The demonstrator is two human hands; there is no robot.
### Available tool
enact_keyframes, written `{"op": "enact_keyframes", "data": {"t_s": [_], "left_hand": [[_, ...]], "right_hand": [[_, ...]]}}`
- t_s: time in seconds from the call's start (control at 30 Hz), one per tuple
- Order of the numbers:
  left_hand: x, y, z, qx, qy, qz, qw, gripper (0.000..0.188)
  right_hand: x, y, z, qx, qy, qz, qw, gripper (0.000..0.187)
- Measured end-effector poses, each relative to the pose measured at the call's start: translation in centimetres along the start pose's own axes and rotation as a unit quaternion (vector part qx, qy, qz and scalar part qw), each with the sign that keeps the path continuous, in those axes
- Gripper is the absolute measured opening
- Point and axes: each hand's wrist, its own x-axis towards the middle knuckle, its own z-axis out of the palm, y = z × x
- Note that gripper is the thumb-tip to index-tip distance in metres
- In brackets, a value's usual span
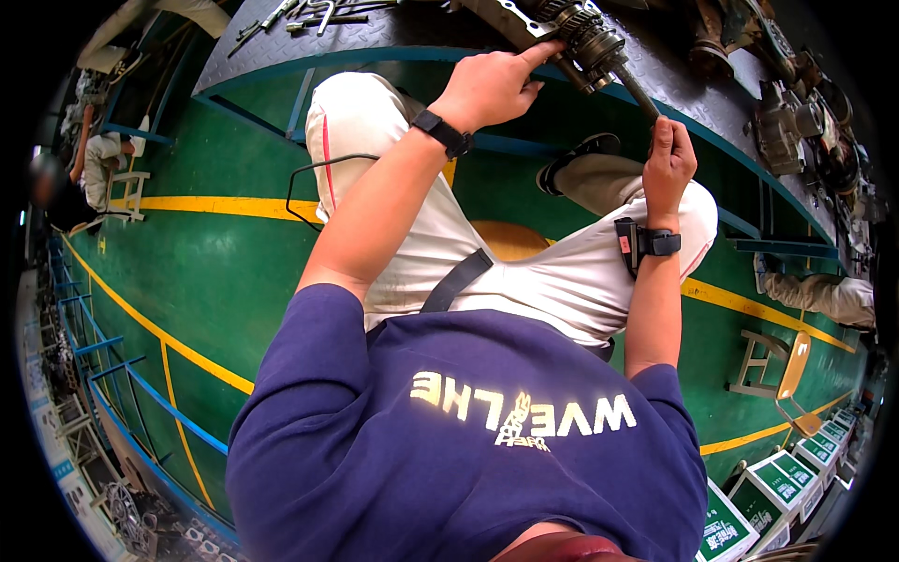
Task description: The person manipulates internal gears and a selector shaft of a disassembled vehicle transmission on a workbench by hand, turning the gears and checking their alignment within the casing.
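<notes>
Mechanical workshop: gear assembly (592,47) between hands (489,87), metal tools (342,20) on tabletop (403,33) to their left, yellow-lined green floor (215,300) below.

Navy T-shirt (449,478) bore pale lettering (520,412). Beyond shirt, cream trousers (552,286) had red stripe (329,169); past shirt's short sleeves (295,337), black bands (443,133) circled wrists.

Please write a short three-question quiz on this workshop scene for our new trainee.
1. Which hand holds the shaft projecting from the gear assembly?
2. True or false: hand tools lie on the workbench.
3. The extended index finger of the left hand is nearest to: A) a chair, B) the gear assembly, C) the floor.

Key: 1. The right hand. 2. True. 3. B.
</notes>
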Motion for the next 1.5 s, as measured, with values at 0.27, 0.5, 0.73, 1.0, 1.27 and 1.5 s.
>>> {"op": "enact_keyframes", "data": {"t_s": [0.27,0.5,0.73,1.0,1.27,1.5], "left_hand": [[0.1,0.2,0.0,0.01,0.025,0.008,1.0,0.062],[0.1,0.3,-0.2,0.011,0.029,-0.007,0.999,0.059],[0.2,0.5,-0.2,0.012,0.025,-0.014,1.0,0.059],[0.2,0.5,-0.1,0.016,0.025,-0.007,1.0,0.058],[0.2,0.3,0.2,0.001,0.067,0.017,0.998,0.052],[0.3,0.6,0.0,0.04,0.076,0.002,0.996,0.051]], "right_hand": [[0.3,1.2,-0.1,0.118,-0.014,0.061,0.991,0.035],[0.0,-0.2,0.0,0.023,0.009,0.014,1.0,0.026],[0.3,0.6,-0.3,0.012,-0.011,-0.003,1.0,0.042],[0.4,0.6,-0.4,0.099,-0.031,0.098,0.99,0.047],[0.3,0.4,-0.4,0.078,-0.027,0.088,0.993,0.025],[0.1,0.3,-0.2,0.098,-0.032,0.082,0.991,0.025]]}}
